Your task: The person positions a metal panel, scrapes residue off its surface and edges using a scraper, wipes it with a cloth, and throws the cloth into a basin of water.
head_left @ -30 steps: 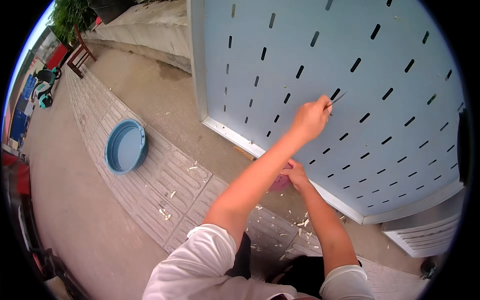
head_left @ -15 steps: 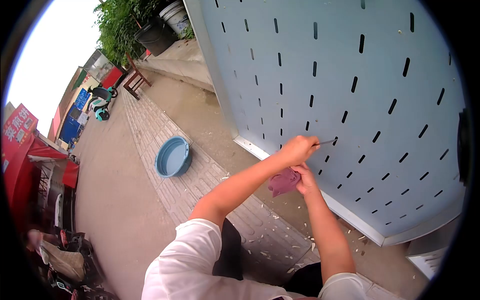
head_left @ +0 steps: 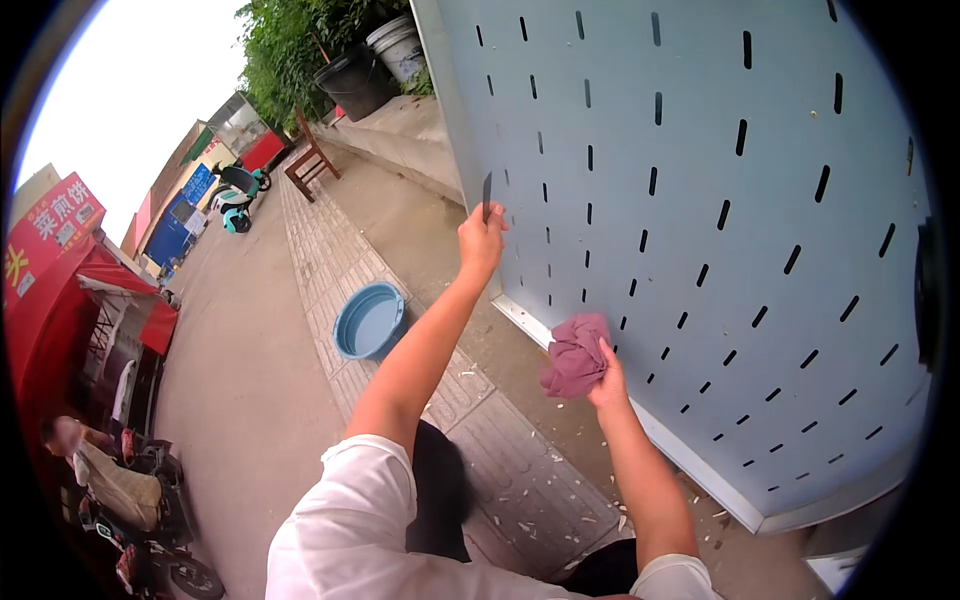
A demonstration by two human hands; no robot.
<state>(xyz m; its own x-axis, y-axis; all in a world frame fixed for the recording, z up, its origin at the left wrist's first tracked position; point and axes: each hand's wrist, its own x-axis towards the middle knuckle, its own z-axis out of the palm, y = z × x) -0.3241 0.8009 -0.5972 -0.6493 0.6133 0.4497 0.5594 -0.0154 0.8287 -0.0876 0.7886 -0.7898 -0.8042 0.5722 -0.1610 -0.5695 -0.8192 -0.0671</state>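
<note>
My left hand [head_left: 482, 243] is closed around a thin dark blade [head_left: 487, 192] that points up, near the left edge of a large pale blue metal panel [head_left: 690, 230] with rows of slots. Lower and to the right, my right hand [head_left: 609, 382] holds a crumpled purple cloth [head_left: 577, 357] in front of the panel's lower edge. The two hands are apart.
A blue basin [head_left: 370, 322] stands on the paving left of my left forearm. Pale scraps lie on the ground below. Farther off are a wooden chair [head_left: 314, 165], a scooter [head_left: 236, 195], buckets [head_left: 358, 82], a red stall [head_left: 60, 290] and a person [head_left: 68, 436] at lower left.
My left hand has moved up and left with the blade, away from the slots and my right hand. The blade now points up. More of the cloth shows, and the view has shifted.
</note>
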